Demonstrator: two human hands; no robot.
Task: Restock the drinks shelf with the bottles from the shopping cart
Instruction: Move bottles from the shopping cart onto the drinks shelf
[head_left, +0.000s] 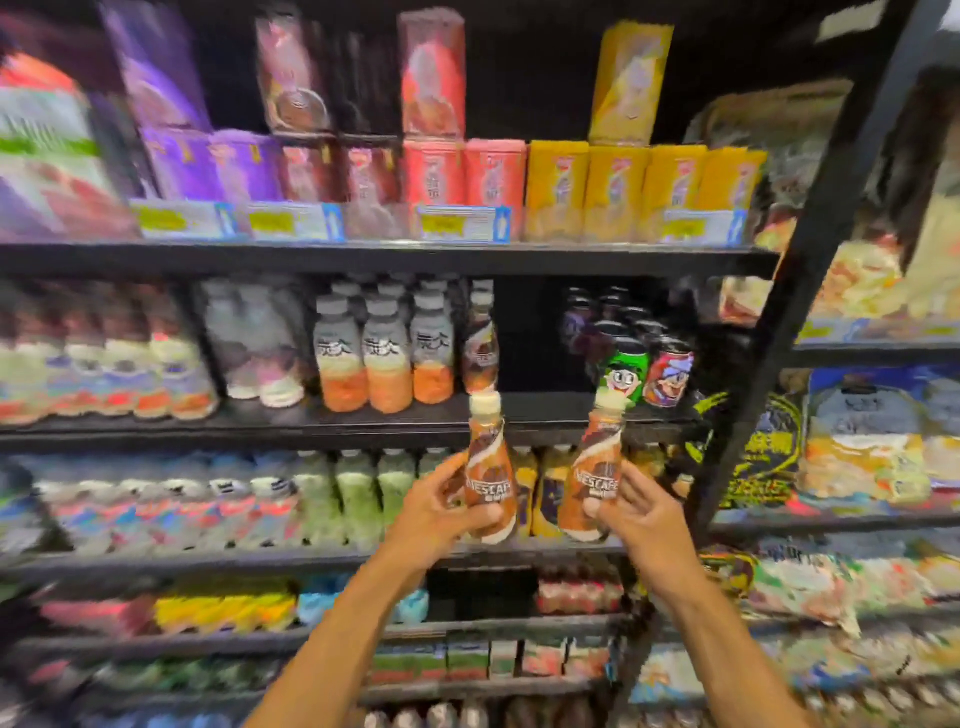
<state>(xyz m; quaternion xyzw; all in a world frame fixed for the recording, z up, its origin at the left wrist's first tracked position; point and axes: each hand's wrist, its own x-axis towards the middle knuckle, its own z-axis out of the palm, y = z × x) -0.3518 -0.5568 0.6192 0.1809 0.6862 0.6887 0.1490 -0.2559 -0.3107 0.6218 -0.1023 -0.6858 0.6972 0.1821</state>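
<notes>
Before black metal drinks shelving (545, 432), the left hand (441, 512) clasps one brown-and-white cream-capped plastic coffee bottle (488, 467), the right hand (644, 519) its twin bottle (592, 467), both upright at a shelf's front edge, likely bound for its gap.

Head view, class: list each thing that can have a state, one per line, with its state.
left coffee bottle: capped, near upright, held in the air.
right coffee bottle: capped, tilted, held in the air.
shelved coffee bottle: capped, upright.
left hand: grips the left coffee bottle.
right hand: grips the right coffee bottle.
</notes>
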